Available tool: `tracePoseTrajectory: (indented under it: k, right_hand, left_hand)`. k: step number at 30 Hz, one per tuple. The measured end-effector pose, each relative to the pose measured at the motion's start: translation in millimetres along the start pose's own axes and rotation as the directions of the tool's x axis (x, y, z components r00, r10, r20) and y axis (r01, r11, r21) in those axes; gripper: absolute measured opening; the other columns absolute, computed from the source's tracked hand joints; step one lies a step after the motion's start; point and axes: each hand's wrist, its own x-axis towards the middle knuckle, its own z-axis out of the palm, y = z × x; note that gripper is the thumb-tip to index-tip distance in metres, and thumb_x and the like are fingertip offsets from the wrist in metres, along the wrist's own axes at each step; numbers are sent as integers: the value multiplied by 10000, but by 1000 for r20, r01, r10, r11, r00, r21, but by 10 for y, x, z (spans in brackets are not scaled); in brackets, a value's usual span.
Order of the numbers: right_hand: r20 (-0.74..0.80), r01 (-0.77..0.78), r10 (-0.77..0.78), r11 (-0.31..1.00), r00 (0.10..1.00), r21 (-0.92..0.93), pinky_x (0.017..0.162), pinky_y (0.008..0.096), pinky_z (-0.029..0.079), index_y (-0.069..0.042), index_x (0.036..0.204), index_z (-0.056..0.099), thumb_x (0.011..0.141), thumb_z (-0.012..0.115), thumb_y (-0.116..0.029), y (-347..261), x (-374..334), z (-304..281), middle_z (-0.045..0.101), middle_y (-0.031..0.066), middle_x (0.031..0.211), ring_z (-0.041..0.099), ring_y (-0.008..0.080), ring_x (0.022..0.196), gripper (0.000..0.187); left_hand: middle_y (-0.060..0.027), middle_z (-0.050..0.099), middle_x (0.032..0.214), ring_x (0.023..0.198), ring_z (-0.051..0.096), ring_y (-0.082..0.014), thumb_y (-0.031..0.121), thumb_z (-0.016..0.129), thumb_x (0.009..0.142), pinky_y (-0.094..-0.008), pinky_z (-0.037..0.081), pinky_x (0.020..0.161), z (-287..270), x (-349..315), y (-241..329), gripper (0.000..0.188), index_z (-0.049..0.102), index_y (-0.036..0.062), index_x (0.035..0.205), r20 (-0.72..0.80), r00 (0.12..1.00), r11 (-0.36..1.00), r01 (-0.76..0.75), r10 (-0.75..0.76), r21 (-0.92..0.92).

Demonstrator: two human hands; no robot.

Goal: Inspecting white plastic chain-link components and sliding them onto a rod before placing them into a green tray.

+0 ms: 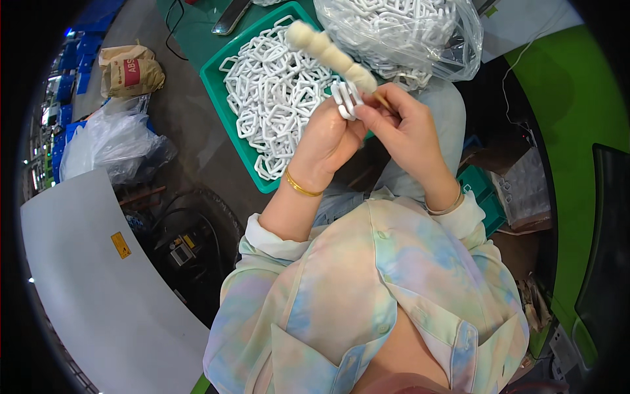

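Note:
My left hand [333, 139] is closed around a few white plastic links [346, 100], rounded angular loops standing side by side at its fingertips. Close against it, my right hand [410, 131] pinches the thin wooden handle of a stick with a lumpy cream-coloured soft head [328, 54]. That head points up and to the left, passing just behind the held links. My right thumb reaches the links too; whether it presses on them I cannot tell. Below and left of the hands, a green tray [226, 125] is filled with a heap of similar white links [282, 88].
A clear plastic bag [459, 49] of white links lies beyond my hands. A dark phone-like object [231, 16] rests on the green surface. At left are a brown paper sack [147, 75], plastic bags [111, 141] and a grey panel [98, 262]. A green bin [482, 197] stands at right.

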Motion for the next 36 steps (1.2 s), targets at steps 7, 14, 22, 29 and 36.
tracePoseTrajectory:
  k: [7, 14, 22, 29, 36]
  right_hand:
    - [-182, -25, 20, 999, 983, -25, 535, 180, 277, -6, 1126, 542, 884, 707, -81, -25, -11, 25, 479, -74, 730, 364, -8, 621, 303]
    - [-273, 32, -9, 996, 962, 82, 548, 168, 296, -19, 1094, 533, 924, 644, -54, 43, 77, 3, 538, -43, 767, 387, -7, 614, 207]
    - [-95, 1, -21, 979, 995, -205, 572, 234, 371, -13, 1019, 601, 1025, 504, -213, 112, -112, -24, 531, -4, 696, 459, 49, 647, 223]
    - [-79, 29, -53, 960, 996, -278, 558, 299, 391, -29, 996, 605, 1029, 471, -209, 51, -196, 77, 526, 73, 678, 488, 144, 589, 226]
    - [-108, -46, 16, 958, 994, -284, 546, 251, 327, -31, 980, 601, 1028, 476, -206, 69, -47, -187, 478, -4, 679, 399, 61, 609, 220]
  left_hand:
    - [-128, 615, 1111, 1045, 598, -259, 158, 493, 1012, -415, 491, 967, -18, 15, 12, 246, 558, -26, 1162, -173, 985, 967, -64, 20, -248]
    - [-141, 601, 1235, 1097, 596, -259, 127, 509, 999, -409, 447, 1047, 90, -19, -5, 287, 542, -33, 1235, -45, 991, 976, -134, 128, -173]
    - [-156, 608, 1232, 1154, 586, -264, 108, 535, 989, -425, 454, 1058, -42, -32, 130, 262, 562, -33, 1207, -65, 989, 969, -141, 130, -201]
    - [-184, 560, 1317, 1216, 553, -280, 106, 495, 1007, -454, 433, 1096, -28, -23, 200, 311, 505, -45, 1279, -44, 986, 949, -166, 160, -268]
    - [-192, 544, 1338, 1260, 525, -289, 88, 478, 1012, -434, 437, 1090, 40, -54, 317, 330, 483, -51, 1312, -26, 982, 968, -187, 186, -168]
